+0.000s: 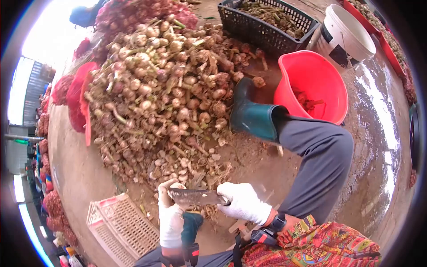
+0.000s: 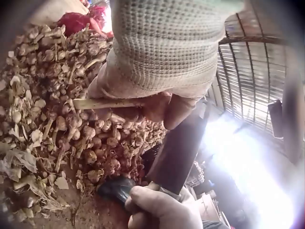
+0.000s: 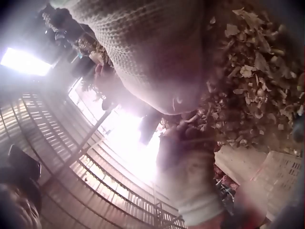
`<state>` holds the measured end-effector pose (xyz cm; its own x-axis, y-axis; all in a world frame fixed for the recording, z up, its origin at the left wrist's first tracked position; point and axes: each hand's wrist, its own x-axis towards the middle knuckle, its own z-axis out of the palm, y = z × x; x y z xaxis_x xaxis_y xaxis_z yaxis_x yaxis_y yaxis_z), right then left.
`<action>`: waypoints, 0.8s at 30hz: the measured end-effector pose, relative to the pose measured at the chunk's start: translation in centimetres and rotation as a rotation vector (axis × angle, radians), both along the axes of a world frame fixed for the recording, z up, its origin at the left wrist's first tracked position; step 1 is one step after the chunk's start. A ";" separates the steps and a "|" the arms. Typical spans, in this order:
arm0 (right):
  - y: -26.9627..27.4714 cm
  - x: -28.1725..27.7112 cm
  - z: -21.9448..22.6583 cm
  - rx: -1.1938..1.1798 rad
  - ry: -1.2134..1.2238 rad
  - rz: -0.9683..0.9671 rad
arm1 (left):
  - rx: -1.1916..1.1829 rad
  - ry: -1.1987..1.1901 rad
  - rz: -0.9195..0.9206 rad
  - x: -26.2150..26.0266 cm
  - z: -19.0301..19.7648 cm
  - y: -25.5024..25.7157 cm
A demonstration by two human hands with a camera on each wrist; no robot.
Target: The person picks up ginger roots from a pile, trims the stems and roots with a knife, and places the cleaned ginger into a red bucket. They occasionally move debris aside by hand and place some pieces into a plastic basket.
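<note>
Daylight glare blows out the upper left — fisheye edges dark, wrist views blurred.

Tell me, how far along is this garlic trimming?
Early, it seems. Done: a few trimmed bits lie in the red bucket, and cut stalks fill the black crate. In hand: the left hand holds a garlic bulb against the knife gripped by the right hand. Left: the big garlic heap looks barely dented.

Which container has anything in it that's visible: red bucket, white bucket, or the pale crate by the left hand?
The red bucket: a few trimmed pieces lie at its bottom. The white bucket shows only a bare white inside, and the pale crate lies turned over, slatted base up.
</note>
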<state>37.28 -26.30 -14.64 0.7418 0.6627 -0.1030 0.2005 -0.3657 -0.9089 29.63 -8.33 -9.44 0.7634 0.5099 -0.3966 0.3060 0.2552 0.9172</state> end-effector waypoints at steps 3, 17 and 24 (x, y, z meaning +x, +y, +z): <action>0.1 -1.7 0.6 0.058 -0.109 0.162 | 0.110 0.127 0.066 -3.3 2.4 -1.4; 1.3 -4.1 -0.5 -0.032 -0.127 0.401 | 0.307 0.049 0.226 -8.7 -1.0 -1.6; 2.5 -5.0 -4.6 -0.175 -0.093 0.433 | 0.271 0.124 0.312 -7.7 -2.4 -2.3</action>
<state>32.25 -23.83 -19.27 0.4123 0.8917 -0.1869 0.4456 -0.3763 -0.8123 21.92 -10.63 -11.83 0.5108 0.8075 -0.2951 0.3644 0.1076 0.9250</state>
